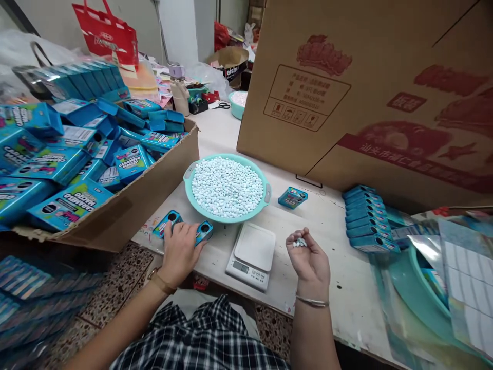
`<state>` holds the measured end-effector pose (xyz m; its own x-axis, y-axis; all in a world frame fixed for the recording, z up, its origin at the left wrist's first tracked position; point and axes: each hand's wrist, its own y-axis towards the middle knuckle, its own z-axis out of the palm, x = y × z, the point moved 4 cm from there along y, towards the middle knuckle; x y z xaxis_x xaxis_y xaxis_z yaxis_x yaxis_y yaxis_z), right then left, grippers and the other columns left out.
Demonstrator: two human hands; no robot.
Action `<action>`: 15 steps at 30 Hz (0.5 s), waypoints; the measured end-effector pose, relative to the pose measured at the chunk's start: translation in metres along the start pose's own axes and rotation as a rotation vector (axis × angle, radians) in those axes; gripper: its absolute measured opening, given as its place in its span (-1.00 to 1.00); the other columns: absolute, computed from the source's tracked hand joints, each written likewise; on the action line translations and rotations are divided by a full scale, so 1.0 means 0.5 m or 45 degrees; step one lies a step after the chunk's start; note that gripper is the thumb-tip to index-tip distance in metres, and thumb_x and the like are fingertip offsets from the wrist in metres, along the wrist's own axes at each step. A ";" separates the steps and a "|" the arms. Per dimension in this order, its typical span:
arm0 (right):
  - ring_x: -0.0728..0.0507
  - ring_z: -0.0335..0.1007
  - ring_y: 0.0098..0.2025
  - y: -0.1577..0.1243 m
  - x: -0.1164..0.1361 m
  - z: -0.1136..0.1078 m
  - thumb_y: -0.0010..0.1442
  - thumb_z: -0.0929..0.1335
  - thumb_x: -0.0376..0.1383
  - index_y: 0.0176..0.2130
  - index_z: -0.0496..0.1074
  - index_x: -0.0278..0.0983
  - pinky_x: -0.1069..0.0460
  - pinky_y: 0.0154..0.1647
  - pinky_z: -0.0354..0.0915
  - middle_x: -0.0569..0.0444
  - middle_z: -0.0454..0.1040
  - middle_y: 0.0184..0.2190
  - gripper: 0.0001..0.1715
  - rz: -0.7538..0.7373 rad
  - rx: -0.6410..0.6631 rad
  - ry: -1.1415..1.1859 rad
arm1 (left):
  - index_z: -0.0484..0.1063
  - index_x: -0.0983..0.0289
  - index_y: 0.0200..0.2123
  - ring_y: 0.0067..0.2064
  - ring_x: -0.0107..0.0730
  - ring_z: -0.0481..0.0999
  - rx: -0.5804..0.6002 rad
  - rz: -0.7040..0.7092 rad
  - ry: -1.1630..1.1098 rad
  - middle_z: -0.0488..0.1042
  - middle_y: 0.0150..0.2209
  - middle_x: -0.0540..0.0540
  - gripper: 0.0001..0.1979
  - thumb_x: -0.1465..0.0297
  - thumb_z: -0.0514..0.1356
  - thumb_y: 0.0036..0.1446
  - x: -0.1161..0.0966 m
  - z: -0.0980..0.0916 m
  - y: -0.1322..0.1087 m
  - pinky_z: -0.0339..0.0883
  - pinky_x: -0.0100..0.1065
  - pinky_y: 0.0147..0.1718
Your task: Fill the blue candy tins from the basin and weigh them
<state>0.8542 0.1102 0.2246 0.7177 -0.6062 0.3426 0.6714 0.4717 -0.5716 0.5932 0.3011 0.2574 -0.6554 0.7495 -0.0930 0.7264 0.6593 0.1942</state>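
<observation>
on table (pixel 339 267), left hand (pixel 179 252) grips box (pixel 203 232), right hand (pixel 308 257) cups pellets (pixel 299 242).

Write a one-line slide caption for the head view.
Left hand rests on small blue boxes; right hand cups white pellets beside a scale and pellet-filled basin.

Single head-worn view, looking forward and down, close over the white worktable (pixel 346 277); both forearms enter from the bottom edge, big brown cardboard carton (pixel 370 87) fills upper right.
</observation>
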 end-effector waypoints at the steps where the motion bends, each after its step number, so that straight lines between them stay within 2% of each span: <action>1: 0.03 0.38 -0.40 -0.005 0.002 -0.007 0.22 0.23 -0.46 -0.28 0.40 -0.30 0.06 -0.37 0.44 0.13 0.37 -0.41 -0.82 -0.003 -0.008 -0.007 | 0.40 0.26 -0.04 -0.04 0.04 0.37 0.001 0.024 -0.037 0.47 -0.20 0.19 -0.71 0.29 0.13 0.20 -0.001 -0.009 0.000 -0.09 0.24 0.19; 4: 0.04 0.39 -0.40 -0.011 0.023 -0.047 0.21 0.23 -0.48 -0.28 0.39 -0.30 0.07 -0.36 0.45 0.14 0.40 -0.41 -0.82 -0.061 -0.079 0.002 | 0.38 0.18 -0.03 -0.03 -0.04 0.36 0.008 0.164 -0.237 0.48 -0.16 0.13 -0.74 0.37 0.13 0.20 -0.024 -0.054 0.003 -0.23 0.28 0.23; 7: 0.05 0.43 -0.36 -0.009 0.047 -0.089 0.20 0.23 -0.51 -0.28 0.40 -0.32 0.09 -0.32 0.46 0.12 0.45 -0.37 -0.81 -0.141 -0.186 0.016 | 0.36 0.13 0.00 0.01 -0.10 0.35 0.069 0.375 -0.439 0.48 -0.13 0.09 -0.70 0.39 0.14 0.19 -0.085 -0.082 0.026 -0.30 0.28 0.27; 9: 0.04 0.46 -0.33 -0.006 0.057 -0.104 0.19 0.24 -0.51 -0.29 0.40 -0.31 0.08 -0.28 0.48 0.11 0.47 -0.35 -0.81 -0.158 -0.196 0.007 | 0.36 0.13 0.01 0.01 -0.12 0.35 0.116 0.502 -0.496 0.48 -0.14 0.07 -0.69 0.42 0.15 0.18 -0.143 -0.072 0.054 -0.31 0.28 0.28; 12: 0.01 0.46 -0.31 -0.006 0.064 -0.107 0.19 0.27 -0.47 -0.32 0.40 -0.30 0.02 -0.24 0.49 0.12 0.47 -0.38 -0.86 -0.145 -0.162 0.038 | 0.38 0.16 -0.02 -0.01 -0.12 0.36 0.159 0.636 -0.469 0.47 -0.18 0.07 -0.69 0.46 0.15 0.14 -0.226 -0.027 0.101 -0.25 0.28 0.29; 15: 0.01 0.44 -0.34 -0.011 0.070 -0.104 0.19 0.30 -0.43 -0.32 0.41 -0.28 0.01 -0.24 0.49 0.15 0.44 -0.42 -0.90 -0.155 -0.132 0.055 | 0.37 0.19 -0.02 0.01 -0.08 0.38 0.214 0.724 -0.421 0.47 -0.18 0.10 -0.69 0.45 0.16 0.14 -0.275 0.009 0.129 -0.13 0.27 0.29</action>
<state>0.8662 0.0532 0.2007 0.6222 -0.6829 0.3827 0.7284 0.3261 -0.6025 0.7312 0.2407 0.2780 -0.0834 0.9436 -0.3205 0.9793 0.1372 0.1492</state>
